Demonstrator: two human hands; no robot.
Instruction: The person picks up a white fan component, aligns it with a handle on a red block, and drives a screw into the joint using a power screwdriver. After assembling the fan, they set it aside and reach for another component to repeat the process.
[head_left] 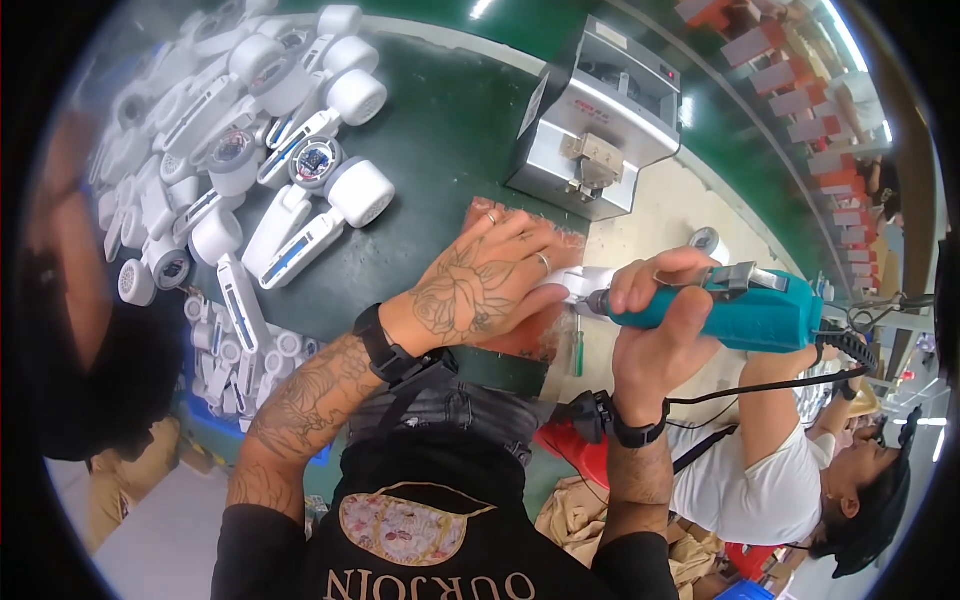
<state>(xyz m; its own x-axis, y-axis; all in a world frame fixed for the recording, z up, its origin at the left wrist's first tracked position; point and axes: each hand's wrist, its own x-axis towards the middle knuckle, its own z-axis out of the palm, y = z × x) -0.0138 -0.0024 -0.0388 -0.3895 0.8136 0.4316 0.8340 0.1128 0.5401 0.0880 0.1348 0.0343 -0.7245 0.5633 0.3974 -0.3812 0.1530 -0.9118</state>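
Observation:
My left hand (490, 275) bends over a white plastic part (584, 282) and holds it down on a worn red mat (515, 340). Its palm and fingers cover most of that part. My right hand (655, 325) is wrapped around a teal electric screwdriver (765, 315), which lies nearly level. The screwdriver's tip meets the white part beside my left thumb; the bit itself is hidden. A black cord trails from the tool's right end.
White wheeled units (250, 130) are heaped at the far left. A blue crate (215, 432) below holds more white parts. A silver machine (600, 120) stands beyond the mat. A green-handled screwdriver (577, 352) lies nearby. A person in white (760, 480) works at right.

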